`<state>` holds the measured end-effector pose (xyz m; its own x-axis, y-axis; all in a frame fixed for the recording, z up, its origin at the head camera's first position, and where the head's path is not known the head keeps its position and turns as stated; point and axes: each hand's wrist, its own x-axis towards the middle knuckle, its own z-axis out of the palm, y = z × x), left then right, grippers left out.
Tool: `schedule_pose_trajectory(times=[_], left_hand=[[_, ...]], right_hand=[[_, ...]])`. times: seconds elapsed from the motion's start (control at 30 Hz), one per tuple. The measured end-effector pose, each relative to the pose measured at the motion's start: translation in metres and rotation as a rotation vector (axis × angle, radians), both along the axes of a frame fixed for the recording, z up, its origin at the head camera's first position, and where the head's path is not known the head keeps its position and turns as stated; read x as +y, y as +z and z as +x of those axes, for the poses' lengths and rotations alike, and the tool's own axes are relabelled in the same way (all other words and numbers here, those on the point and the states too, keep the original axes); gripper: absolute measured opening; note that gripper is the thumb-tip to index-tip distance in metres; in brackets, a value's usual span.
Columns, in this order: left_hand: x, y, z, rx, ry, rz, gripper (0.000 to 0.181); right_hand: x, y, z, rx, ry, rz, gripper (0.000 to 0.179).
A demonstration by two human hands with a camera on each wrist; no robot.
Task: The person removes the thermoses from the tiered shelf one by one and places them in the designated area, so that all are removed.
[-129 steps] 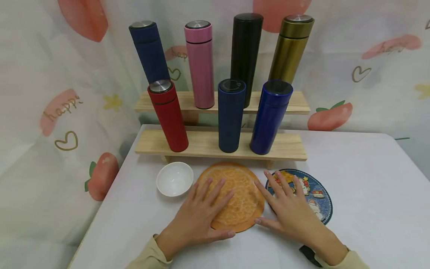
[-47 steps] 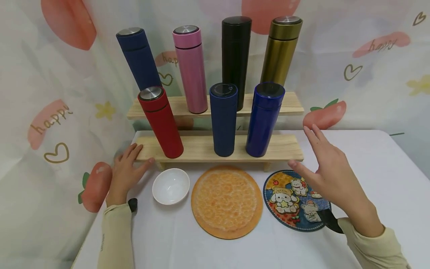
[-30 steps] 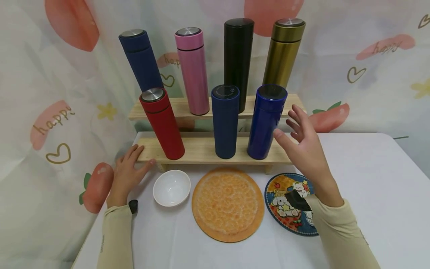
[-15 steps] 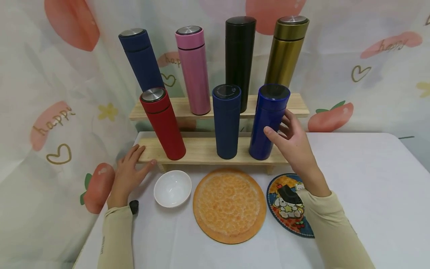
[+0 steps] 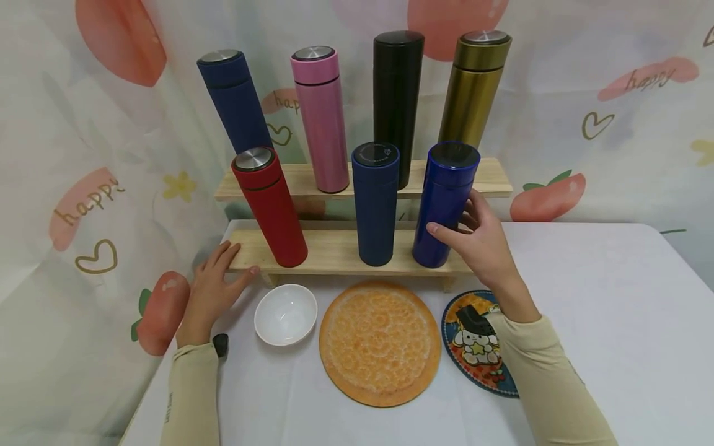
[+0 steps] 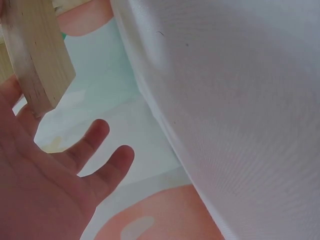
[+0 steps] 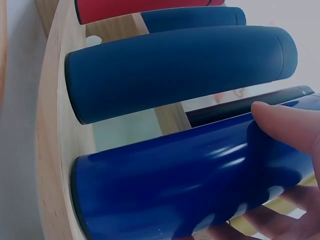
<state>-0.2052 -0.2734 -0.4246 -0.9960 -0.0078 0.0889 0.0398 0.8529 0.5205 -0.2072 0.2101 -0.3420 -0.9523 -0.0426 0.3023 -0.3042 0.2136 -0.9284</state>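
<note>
In the head view my right hand point(image 5: 483, 248) holds the glossy blue thermos point(image 5: 446, 204), which stands upright at the right end of the lower wooden shelf point(image 5: 329, 251). The right wrist view shows the thumb point(image 7: 282, 125) on the near side of the thermos and the other fingers round its far side. My left hand point(image 5: 212, 294) rests at the shelf's left end, fingers spread. In the left wrist view, part of the left hand point(image 6: 45, 175) touches the wooden end point(image 6: 40, 65), while two fingers stick out free of it. Beside the blue thermos stand a matte navy thermos point(image 5: 376, 210) and a red thermos point(image 5: 272, 214).
On the upper shelf point(image 5: 362, 176) are a dark blue thermos point(image 5: 237, 102), a pink one point(image 5: 322, 124), a black one point(image 5: 397, 105) and a gold one point(image 5: 473, 93). In front lie a white bowl point(image 5: 286, 314), a round tan mat point(image 5: 380, 344) and a cartoon mat point(image 5: 474, 371), partly under the right sleeve.
From above the mats, my hands moved apart, the left to the shelf's end. My right hand then came in from the right and took hold of the glossy blue thermos, which still stands in place.
</note>
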Motion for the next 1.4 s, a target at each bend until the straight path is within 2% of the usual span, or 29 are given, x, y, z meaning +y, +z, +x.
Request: schedule_pose_trajectory(times=[0.27,0.43,0.6,0.93,1.1,1.33,1.4], left_hand=[[0.001,0.003,0.001,0.014,-0.013,0.007,0.088],[0.002,0.003,0.002,-0.003,-0.011,0.000,0.089],[0.003,0.003,0.002,-0.004,-0.014,-0.002,0.089],[0.002,0.002,0.002,0.022,-0.023,0.001,0.088],[0.001,0.001,0.001,0.015,-0.035,0.006,0.088],[-0.002,0.000,0.000,0.022,-0.047,0.014,0.088],[-0.001,0.000,0.000,0.024,-0.048,0.017,0.087]], right_hand=[[0.002,0.001,0.002,0.015,-0.055,0.025,0.085],[0.005,0.003,0.004,-0.001,-0.076,0.033,0.086],[0.013,0.010,0.011,-0.022,-0.117,0.049,0.087],[0.043,0.027,0.027,-0.026,-0.253,0.075,0.087],[0.059,0.036,0.035,-0.023,-0.312,0.021,0.084],[0.080,0.042,0.038,0.032,-0.348,-0.216,0.080],[0.087,0.042,0.039,0.032,-0.368,-0.238,0.080]])
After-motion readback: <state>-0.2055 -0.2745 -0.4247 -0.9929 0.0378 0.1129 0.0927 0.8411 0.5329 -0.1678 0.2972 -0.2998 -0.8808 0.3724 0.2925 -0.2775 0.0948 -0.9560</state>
